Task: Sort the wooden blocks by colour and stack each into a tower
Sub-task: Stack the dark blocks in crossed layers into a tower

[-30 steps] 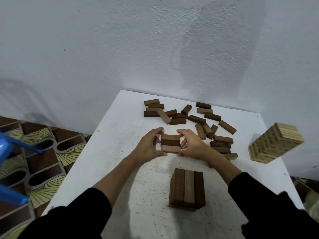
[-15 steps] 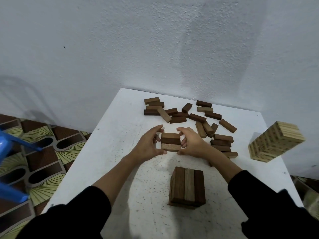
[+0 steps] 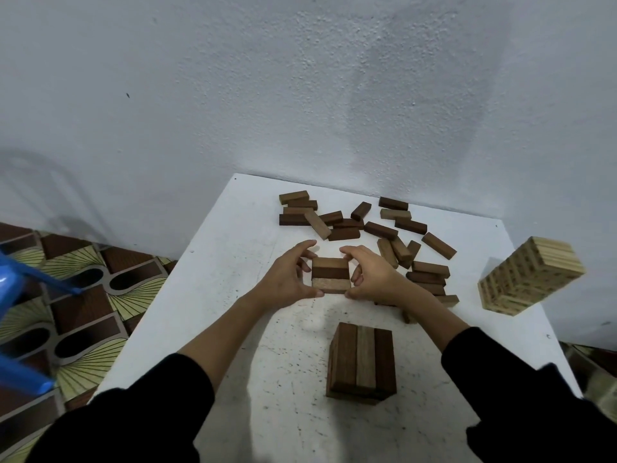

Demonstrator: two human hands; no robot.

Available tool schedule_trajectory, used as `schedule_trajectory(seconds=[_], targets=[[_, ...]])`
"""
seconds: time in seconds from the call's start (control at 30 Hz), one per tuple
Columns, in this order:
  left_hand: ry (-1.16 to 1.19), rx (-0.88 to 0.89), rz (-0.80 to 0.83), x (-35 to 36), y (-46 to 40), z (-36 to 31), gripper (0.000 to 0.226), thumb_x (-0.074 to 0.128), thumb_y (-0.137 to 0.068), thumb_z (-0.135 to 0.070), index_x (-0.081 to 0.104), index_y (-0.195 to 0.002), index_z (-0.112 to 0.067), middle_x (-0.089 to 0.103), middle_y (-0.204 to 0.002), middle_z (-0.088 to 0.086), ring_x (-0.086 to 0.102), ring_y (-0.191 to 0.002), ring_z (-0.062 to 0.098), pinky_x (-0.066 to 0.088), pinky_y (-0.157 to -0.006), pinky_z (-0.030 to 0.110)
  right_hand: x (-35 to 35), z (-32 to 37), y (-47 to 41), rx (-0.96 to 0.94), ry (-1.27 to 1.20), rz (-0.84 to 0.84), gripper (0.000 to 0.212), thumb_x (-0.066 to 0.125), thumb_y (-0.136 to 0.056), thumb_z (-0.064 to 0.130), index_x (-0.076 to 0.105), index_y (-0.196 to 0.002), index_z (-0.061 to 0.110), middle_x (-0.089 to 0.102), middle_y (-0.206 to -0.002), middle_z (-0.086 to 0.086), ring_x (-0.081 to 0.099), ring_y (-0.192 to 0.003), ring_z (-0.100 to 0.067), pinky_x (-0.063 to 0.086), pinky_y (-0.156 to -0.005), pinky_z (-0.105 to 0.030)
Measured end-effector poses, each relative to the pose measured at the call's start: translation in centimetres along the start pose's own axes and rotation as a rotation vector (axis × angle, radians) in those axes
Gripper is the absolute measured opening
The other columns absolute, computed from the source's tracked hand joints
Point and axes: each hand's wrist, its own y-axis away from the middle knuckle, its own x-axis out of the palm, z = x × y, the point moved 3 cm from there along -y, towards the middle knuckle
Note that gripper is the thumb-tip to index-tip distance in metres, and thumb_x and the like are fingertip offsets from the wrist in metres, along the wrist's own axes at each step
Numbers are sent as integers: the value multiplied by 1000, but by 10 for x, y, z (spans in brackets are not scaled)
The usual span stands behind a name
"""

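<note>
Step in hand: you are squaring up a row of blocks (image 3: 330,275) between your two hands, most likely the next layer for the dark tower.
Left hand (image 3: 285,279): fingers and thumb curl round the left ends of the row, thumb at the near corner, fingers over the far edge.
Right hand (image 3: 370,279): it mirrors the left, pinching the right ends of the same row.
Where the row is: directly between your hands, low over or on the table (image 3: 233,262); you cannot tell which from this view.
Row count: three blocks side by side, a mid-brown one farthest, a dark one in the middle, a paler one nearest you.
How to do it well: press evenly from both ends so the three stay flush, and keep the row level as you lift.
Placement advice: set it crosswise to the top layer of the dark tower (image 3: 362,362), which stands just nearer you than your hands, slightly to the right.
Colour check: the nearest block looks lighter than its neighbours; judge whether it belongs with the dark set.
Dark tower count: one, with three blocks showing on top.
Light tower (image 3: 531,275): one, well to the right of your right hand, many layers tall.
Loose blocks (image 3: 380,228): roughly two dozen, scattered beyond your hands and to the right of them; some are hidden behind your right wrist.
Risk: your sleeve could brush the dark tower as you draw back.
</note>
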Motion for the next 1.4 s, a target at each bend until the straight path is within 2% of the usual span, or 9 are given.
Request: schedule_trajectory(seconds=[0.13, 0.27, 0.5, 0.87, 1.07, 1.2, 1.27, 1.33, 1.4], targets=[[68, 25, 21, -13, 3, -20, 95, 87, -64, -17, 32, -140, -27, 51, -116, -8, 51, -103, 7, 43, -74, 7, -19, 7, 18, -62, -96, -56, 81, 76, -73, 7, 34, -142, 18, 44, -128, -2, 56, -87, -15, 54, -76, -28], [149, 94, 39, -28, 16, -47, 98, 87, -64, -19, 30, -143, -29, 52, -120, -5, 52, -114, 7, 46, -89, 19, -37, 17, 50, -109, -270, -123, 75, 76, -73, 7, 40, -135, 29, 45, -122, 3, 54, -88, -11, 53, -78, -21], [214, 149, 108, -18, 60, -80, 100, 85, -60, -25, 31, -144, -26, 55, -116, -9, 55, -109, 1, 48, -89, 16, -29, 26, 114, -96, -509, -173, 80, 74, -70, -7, 42, -133, 31, 43, -120, 4, 52, -98, -15, 53, -89, -32], [212, 121, 170, 10, 105, -81, 94, 82, -58, -30, 30, -136, -39, 53, -118, -6, 52, -116, 8, 44, -101, 30, 6, 13, 156, -77, -442, -180, 84, 76, -71, 3, 36, -134, 40, 41, -120, 8, 46, -108, -8, 41, -92, -15], [173, 114, 187, 13, 110, -80, 93, 81, -60, -31, 30, -137, -39, 52, -119, -12, 50, -115, -1, 42, -97, 22, 9, 13, 161, -52, -384, -173, 85, 69, -60, 30, 32, -136, 40, 37, -127, 8, 43, -111, -7, 39, -90, -12], [144, 118, 198, 13, 112, -79, 98, 81, -59, -34, 27, -141, -36, 48, -126, -13, 45, -121, -2, 38, -97, 16, 7, 13, 161, -65, -369, -126, 90, 72, -61, 38, 26, -138, 40, 33, -139, 7, 38, -123, -6, 34, -102, -17], [121, 129, 203, 14, 114, -80, 104, 82, -58, -35, 24, -144, -34, 45, -132, -13, 41, -125, -4, 36, -98, 13, 7, 13, 160, -73, -331, -95, 97, 75, -60, 42, 22, -141, 38, 29, -144, 10, 32, -128, -4, 29, -97, -7], [98, 141, 204, 17, 116, -82, 108, 82, -57, -36, 21, -146, -32, 42, -137, -11, 39, -126, -4, 32, -100, 12, 9, 14, 159, -97, -284, -90, 102, 81, -63, 41, 19, -144, 35, 27, -148, 10, 30, -130, -2, 27, -91, 0], [78, 161, 196, 20, 116, -83, 111, 83, -56, -37, 18, -146, -31, 41, -137, -10, 38, -127, -3, 31, -102, 13, 9, 17, 159, -125, -267, -108, 102, 85, -66, 31, 19, -145, 32, 29, -149, 7, 31, -132, -4, 27, -95, -3]])
